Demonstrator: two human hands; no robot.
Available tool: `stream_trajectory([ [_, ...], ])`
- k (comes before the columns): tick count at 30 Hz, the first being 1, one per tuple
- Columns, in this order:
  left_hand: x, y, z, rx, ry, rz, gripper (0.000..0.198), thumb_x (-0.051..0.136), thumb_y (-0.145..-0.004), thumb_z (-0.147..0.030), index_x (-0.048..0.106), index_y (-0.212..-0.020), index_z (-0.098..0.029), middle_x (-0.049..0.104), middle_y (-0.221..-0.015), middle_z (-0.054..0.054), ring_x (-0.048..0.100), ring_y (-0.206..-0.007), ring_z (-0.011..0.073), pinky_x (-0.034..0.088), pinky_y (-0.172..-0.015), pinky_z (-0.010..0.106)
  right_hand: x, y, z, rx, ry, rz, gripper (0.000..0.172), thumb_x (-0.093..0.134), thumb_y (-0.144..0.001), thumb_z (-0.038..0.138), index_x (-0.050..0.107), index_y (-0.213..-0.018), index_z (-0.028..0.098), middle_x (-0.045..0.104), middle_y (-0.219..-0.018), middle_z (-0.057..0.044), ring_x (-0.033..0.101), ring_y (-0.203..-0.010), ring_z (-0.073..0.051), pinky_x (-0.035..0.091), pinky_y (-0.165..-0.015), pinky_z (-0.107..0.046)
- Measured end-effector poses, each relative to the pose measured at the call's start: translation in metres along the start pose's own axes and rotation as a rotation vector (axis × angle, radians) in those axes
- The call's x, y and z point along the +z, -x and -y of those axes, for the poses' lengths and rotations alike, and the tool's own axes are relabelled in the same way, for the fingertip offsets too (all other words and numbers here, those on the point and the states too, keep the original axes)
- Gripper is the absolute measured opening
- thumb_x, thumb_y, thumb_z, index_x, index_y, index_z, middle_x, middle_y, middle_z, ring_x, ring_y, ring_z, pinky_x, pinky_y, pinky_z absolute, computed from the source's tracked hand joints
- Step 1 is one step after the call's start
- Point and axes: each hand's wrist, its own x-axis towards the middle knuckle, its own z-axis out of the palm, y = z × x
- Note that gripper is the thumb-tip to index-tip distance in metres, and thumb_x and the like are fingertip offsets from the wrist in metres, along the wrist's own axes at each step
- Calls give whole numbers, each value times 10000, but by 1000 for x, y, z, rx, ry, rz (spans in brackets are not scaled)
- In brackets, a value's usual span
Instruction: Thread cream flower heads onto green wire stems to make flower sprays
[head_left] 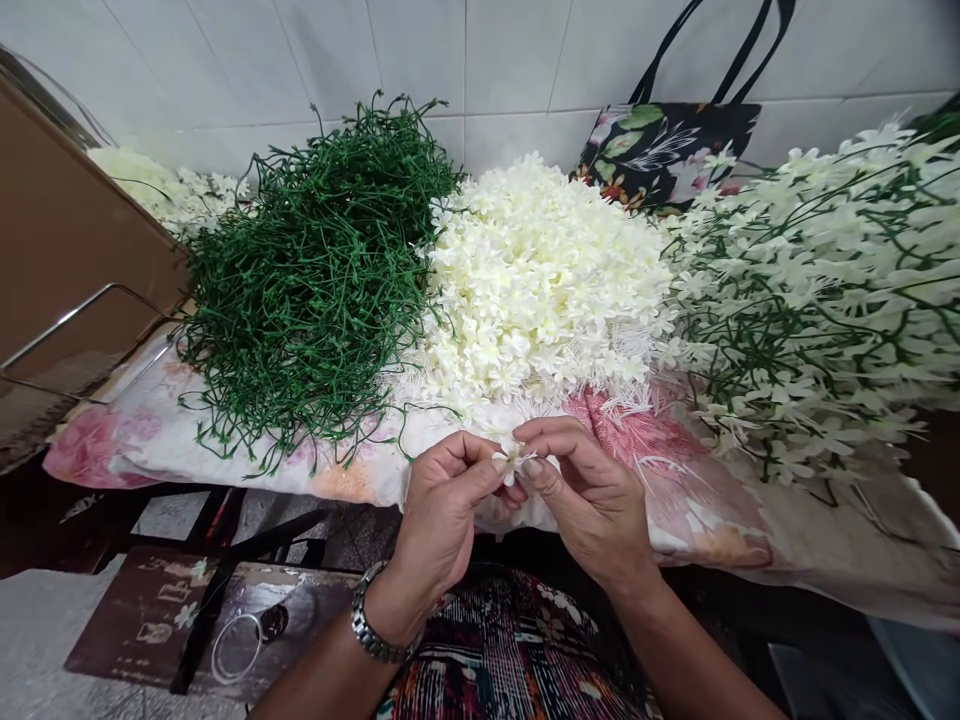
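Observation:
Between my two hands, just over the front edge of the cloth-covered table, is a small white artificial flower [511, 462]. My left hand [455, 505], with a metal watch on its wrist, pinches the flower from the left. From the other side, my right hand [592, 495] grips it between thumb and fingers. Behind them lies a big heap of loose cream-white artificial blossoms [547, 270]. To its left is a tangled pile of green plastic stems [315, 270]. Finished-looking white flower sprays [817, 290] with green stems are stacked at the right.
A cardboard box [82, 210] and a metal wire frame [64, 325] stand at the left. A floral bag [667, 150] leans on the tiled wall. Below the table at left is a wooden stool [300, 610] with a white ring [236, 650]. More white flowers [165, 185] lie behind the stems.

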Motion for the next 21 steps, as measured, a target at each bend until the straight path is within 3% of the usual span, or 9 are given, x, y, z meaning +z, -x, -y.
stream_trajectory([
  [7,-7,-1,8,72,-22,71,128,676,-666,-163,585,-581,-134,618,-559,-2,557,-525,99,439,-549,212,0,2,-3,50,-63,-18,89,609,-776,150,663,-772,221,614,-840,-8,591,-748,-112,494,-640,-243],
  [13,-14,-1,12,141,-64,91,106,664,-703,-171,607,-619,-142,623,-583,-4,555,-547,98,445,-556,209,-3,2,-3,4,26,-2,103,619,-762,127,673,-778,213,623,-812,-8,602,-761,-112,498,-677,-247],
  [21,-15,-3,11,97,-1,79,48,695,-667,-174,670,-689,-140,633,-550,-3,571,-488,92,458,-505,191,-3,7,-2,0,13,15,108,631,-759,120,669,-781,219,621,-801,-9,607,-739,-113,504,-636,-235],
])
